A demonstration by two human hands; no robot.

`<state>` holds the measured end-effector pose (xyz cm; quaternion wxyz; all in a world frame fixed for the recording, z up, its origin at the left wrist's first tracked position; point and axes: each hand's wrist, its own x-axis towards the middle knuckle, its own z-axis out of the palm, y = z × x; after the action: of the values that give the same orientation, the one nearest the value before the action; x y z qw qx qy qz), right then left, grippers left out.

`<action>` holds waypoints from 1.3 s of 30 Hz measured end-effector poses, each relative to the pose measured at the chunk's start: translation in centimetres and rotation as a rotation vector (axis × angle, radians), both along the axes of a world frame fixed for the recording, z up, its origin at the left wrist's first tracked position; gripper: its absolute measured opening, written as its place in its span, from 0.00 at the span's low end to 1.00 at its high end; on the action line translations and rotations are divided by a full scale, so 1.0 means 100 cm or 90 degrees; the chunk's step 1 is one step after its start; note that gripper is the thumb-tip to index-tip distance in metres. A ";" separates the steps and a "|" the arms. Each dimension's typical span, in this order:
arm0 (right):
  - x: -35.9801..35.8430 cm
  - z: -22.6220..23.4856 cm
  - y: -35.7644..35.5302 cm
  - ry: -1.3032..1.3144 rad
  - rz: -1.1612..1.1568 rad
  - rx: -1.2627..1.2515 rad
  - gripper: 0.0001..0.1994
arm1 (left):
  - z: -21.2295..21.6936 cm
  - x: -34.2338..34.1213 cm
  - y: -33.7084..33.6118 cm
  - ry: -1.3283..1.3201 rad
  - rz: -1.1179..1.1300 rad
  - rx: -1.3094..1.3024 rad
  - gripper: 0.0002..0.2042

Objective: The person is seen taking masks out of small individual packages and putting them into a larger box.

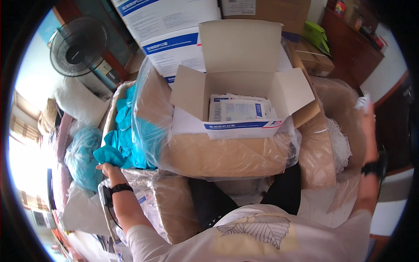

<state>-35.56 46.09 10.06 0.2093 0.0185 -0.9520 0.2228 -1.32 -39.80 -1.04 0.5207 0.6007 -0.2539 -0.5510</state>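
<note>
At the left, my left hand (106,168) pinches the edge of a teal folded face mask (108,156). It is beside a plastic-lined box heaped with similar teal masks (142,142). My right hand (369,118) reaches out at the far right, its fingers closed on a small crumpled white piece (362,102) whose kind I cannot make out. Between my arms an open white carton (240,127) with raised flaps sits on a plastic-covered cardboard box (227,155). Flat white packets with blue print (242,110) lie inside the carton.
White cartons (172,50) are stacked behind. A box at the right holds a white stringy bundle (339,146). On the left are a bag of teal pieces (83,153) and a black fan (78,47). A lined box (174,205) stands near my left forearm.
</note>
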 end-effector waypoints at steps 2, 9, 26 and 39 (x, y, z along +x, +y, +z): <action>-0.014 -0.020 0.055 -0.281 0.031 0.330 0.17 | -0.022 -0.029 -0.029 -0.010 -0.038 0.062 0.35; -0.015 0.039 -0.169 -0.168 0.339 -0.082 0.12 | -0.035 -0.061 -0.009 -0.008 -0.159 0.018 0.31; -0.080 -0.099 -0.422 -0.509 0.686 0.241 0.15 | -0.149 -0.035 -0.056 -0.701 -0.797 -0.498 0.11; -0.084 -0.113 -0.447 -0.434 0.619 0.209 0.17 | 0.034 -0.101 0.209 -0.249 -0.374 -0.865 0.11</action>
<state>-43.98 1.38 -1.24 -0.2376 0.4103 -0.8698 0.1364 -11.43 -18.90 2.38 0.5532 0.1428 -0.7739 -0.2733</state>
